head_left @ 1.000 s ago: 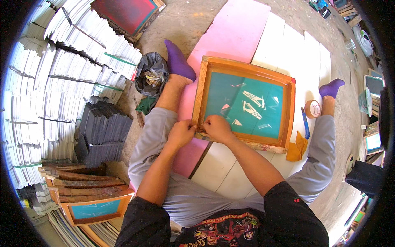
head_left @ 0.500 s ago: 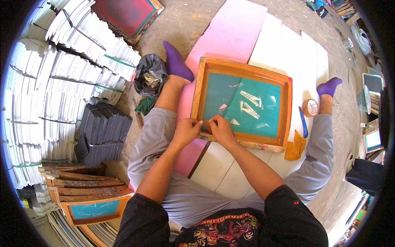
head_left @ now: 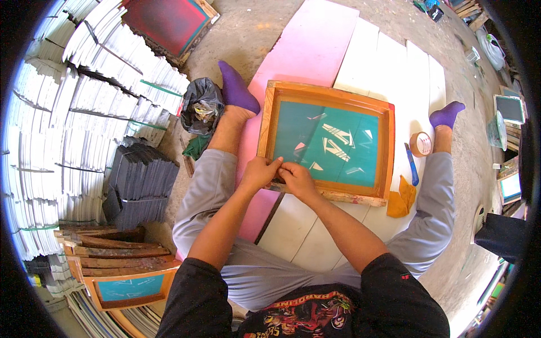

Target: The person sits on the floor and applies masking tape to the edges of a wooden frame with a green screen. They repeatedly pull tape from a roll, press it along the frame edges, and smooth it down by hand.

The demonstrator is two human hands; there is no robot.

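Note:
A wooden-framed printing screen (head_left: pixel 383 163) with green mesh and pale stencil shapes lies between my spread legs. Over its near left corner, my left hand (head_left: pixel 261 172) is closed, thumb and fingers pinched together. Close against it, my right hand (head_left: pixel 298 179) is pinched too, its wrist over the near rail. A small piece of brown tape (head_left: pixel 277 177) shows only partly between the two hands; the fingers cover most of it. Right of the screen stand a roll of brown tape (head_left: pixel 421 145), a blue cutter knife (head_left: pixel 412 164) and a folded orange-yellow cloth (head_left: pixel 400 198).
Pink and white boards (head_left: pixel 307 45) lie under the screen. Tied stacks of white sheets (head_left: pixel 90 121) and dark sheets (head_left: pixel 138 180) rise at the left. A black plastic bag (head_left: pixel 201 104) sits by my left foot. More framed screens (head_left: pixel 129 287) lean at the lower left.
My hands have drawn closer together over the screen's near left corner, and the brown piece is now more covered. The whole view has shifted slightly.

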